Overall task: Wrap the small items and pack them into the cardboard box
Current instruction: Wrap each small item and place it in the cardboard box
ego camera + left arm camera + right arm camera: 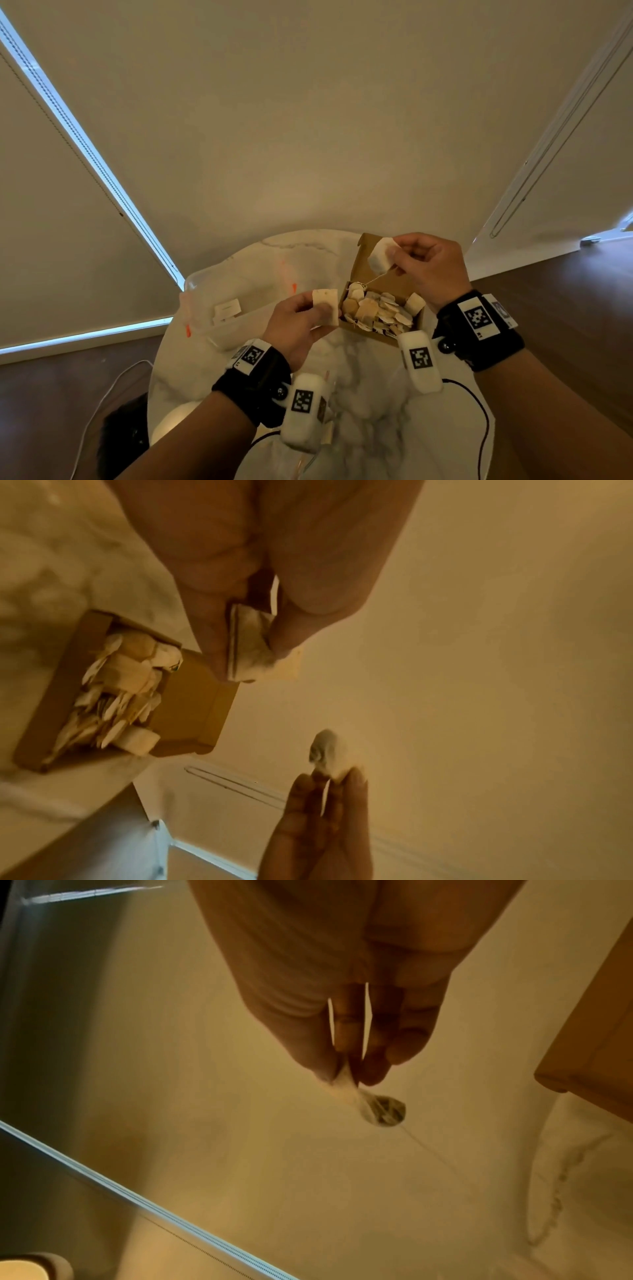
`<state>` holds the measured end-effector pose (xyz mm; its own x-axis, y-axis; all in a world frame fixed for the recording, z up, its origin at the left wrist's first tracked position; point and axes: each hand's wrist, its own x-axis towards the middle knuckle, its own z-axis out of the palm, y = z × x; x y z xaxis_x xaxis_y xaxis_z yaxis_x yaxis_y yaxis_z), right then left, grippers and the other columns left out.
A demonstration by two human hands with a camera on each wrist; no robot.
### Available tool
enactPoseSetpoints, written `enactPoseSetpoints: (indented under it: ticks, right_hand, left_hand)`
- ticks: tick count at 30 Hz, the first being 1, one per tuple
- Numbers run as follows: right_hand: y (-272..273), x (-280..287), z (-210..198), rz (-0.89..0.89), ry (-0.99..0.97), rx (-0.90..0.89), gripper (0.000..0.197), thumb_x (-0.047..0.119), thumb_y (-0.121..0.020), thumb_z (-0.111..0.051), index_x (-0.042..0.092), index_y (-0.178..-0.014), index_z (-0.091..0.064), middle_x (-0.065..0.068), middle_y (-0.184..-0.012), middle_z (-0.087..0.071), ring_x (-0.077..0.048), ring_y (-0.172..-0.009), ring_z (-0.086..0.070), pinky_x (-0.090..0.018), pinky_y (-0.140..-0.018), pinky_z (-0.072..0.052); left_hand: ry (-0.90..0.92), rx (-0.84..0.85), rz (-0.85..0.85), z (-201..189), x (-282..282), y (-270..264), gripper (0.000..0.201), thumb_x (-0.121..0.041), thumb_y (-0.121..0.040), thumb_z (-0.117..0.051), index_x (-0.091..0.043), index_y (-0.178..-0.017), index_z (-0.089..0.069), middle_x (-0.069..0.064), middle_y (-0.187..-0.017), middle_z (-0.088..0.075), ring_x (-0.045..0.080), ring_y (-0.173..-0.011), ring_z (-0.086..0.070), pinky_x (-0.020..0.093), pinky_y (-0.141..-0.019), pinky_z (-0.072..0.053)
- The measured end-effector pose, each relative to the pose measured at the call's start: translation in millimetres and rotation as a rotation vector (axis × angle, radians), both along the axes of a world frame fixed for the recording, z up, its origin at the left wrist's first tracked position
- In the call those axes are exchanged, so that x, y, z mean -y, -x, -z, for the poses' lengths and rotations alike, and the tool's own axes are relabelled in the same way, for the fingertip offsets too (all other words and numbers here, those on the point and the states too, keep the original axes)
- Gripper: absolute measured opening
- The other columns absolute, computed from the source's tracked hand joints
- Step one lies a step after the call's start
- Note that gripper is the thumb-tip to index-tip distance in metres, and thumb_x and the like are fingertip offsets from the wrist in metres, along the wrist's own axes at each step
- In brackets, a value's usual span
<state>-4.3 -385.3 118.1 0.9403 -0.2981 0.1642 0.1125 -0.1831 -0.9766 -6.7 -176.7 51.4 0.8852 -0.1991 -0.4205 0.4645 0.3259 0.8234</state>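
An open cardboard box (pixel 376 274) sits on the round marble table (pixel 363 373), filled with several pale tea bags and paper tags (pixel 376 311). My left hand (pixel 320 313) pinches a flat, pale wrapped tea bag (pixel 325 305) just left of the box; the left wrist view shows its fingers on that tea bag (pixel 251 642). My right hand (pixel 394 253) is raised over the box lid and pinches a white tea bag (pixel 380 256) by its top. A thin string (pixel 376 277) runs from it down into the box. The right wrist view shows this tea bag (pixel 380 1107) hanging from the fingertips.
A clear plastic bag (pixel 219 310) with orange marks and a few pale packets lies on the table's left side. Black cables (pixel 481 414) trail over the near right edge. Dark wood floor surrounds the table, with a white cable (pixel 102 397) at the left.
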Motion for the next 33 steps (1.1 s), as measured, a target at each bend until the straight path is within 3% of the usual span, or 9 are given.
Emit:
enactPoseSetpoints:
  ticks: [5,11,14,17,20,22,25,27,33]
  right_hand:
    - [-1,11,7,0.024,0.066,-0.027,0.012,0.009,-0.081,-0.072,0.021,-0.078,-0.072,-0.010,-0.080,-0.071,-0.021,-0.070,-0.064,-0.039,-0.069,-0.056]
    - [9,-7,17,-0.128,0.209,-0.155,0.005,0.016,-0.084,-0.072,0.020,-0.086,-0.073,-0.007,-0.081,-0.072,-0.013,-0.066,-0.061,-0.028,-0.066,-0.053]
    - [13,-24,21,-0.220,0.227,-0.155,0.008,0.015,-0.085,-0.071,0.015,-0.092,-0.075,-0.005,-0.075,-0.072,-0.010,-0.060,-0.062,-0.027,-0.061,-0.052]
    - [16,-31,19,-0.311,0.171,-0.160,0.010,0.011,-0.087,-0.067,0.016,-0.091,-0.074,-0.005,-0.070,-0.072,-0.009,-0.053,-0.061,-0.032,-0.060,-0.055]
    - [16,-28,14,-0.356,0.117,-0.176,0.012,0.009,-0.090,-0.063,0.010,-0.095,-0.074,-0.016,-0.078,-0.072,-0.021,-0.060,-0.066,-0.037,-0.065,-0.057]
    - [15,-24,12,-0.385,0.135,-0.179,0.013,0.013,-0.088,-0.066,0.008,-0.098,-0.073,-0.015,-0.081,-0.073,-0.021,-0.064,-0.067,-0.033,-0.066,-0.057]
    - [5,-13,18,-0.387,0.259,-0.180,0.013,0.012,-0.084,-0.071,0.011,-0.096,-0.074,-0.005,-0.077,-0.073,-0.014,-0.063,-0.067,-0.026,-0.061,-0.055]
    - [-10,1,29,-0.278,0.338,-0.205,0.011,0.011,-0.084,-0.070,0.014,-0.094,-0.074,0.000,-0.081,-0.072,-0.012,-0.071,-0.068,-0.025,-0.066,-0.055]
    - [-52,48,65,-0.024,0.568,-0.348,0.012,0.017,-0.085,-0.067,0.015,-0.095,-0.073,-0.001,-0.090,-0.070,-0.016,-0.086,-0.064,-0.026,-0.078,-0.050]
  left_hand:
    - [0.122,-0.139,-0.063,-3,-6,-5,0.011,0.001,-0.093,-0.055,0.003,-0.101,-0.062,0.022,-0.095,-0.066,0.037,-0.091,-0.064,0.045,-0.083,-0.056]
    - [-0.290,0.356,0.047,-14,-1,-5,0.020,0.000,-0.087,-0.065,-0.018,-0.083,-0.075,0.005,-0.082,-0.074,0.016,-0.078,-0.066,0.032,-0.074,-0.056]
    - [-0.408,0.530,0.056,-19,3,-6,0.023,-0.002,-0.080,-0.074,-0.019,-0.095,-0.075,0.003,-0.078,-0.073,0.013,-0.073,-0.066,0.029,-0.073,-0.055]
    - [-0.462,0.548,0.069,-19,7,-10,0.035,-0.006,-0.082,-0.074,-0.022,-0.112,-0.066,0.004,-0.079,-0.070,0.013,-0.074,-0.067,0.026,-0.074,-0.056]
    - [-0.481,0.579,0.087,-18,10,-11,0.015,-0.009,-0.084,-0.072,-0.022,-0.093,-0.073,0.011,-0.082,-0.073,0.027,-0.076,-0.069,0.041,-0.076,-0.058]
    - [-0.487,0.576,0.073,-19,12,-12,0.006,-0.012,-0.084,-0.073,-0.018,-0.082,-0.074,0.014,-0.078,-0.072,0.026,-0.069,-0.066,0.042,-0.071,-0.056]
    - [-0.487,0.548,0.073,-17,17,-16,0.009,-0.013,-0.082,-0.075,-0.022,-0.079,-0.072,0.009,-0.073,-0.070,0.013,-0.064,-0.063,0.032,-0.063,-0.053]
    - [-0.530,0.509,0.079,-12,15,-21,0.007,-0.019,-0.082,-0.075,-0.024,-0.083,-0.072,-0.002,-0.074,-0.068,0.007,-0.063,-0.059,0.024,-0.061,-0.048]
    - [-0.672,0.367,0.036,16,-24,-12,0.015,-0.013,-0.089,-0.066,-0.024,-0.080,-0.072,-0.006,-0.077,-0.068,0.009,-0.067,-0.059,0.016,-0.059,-0.046]
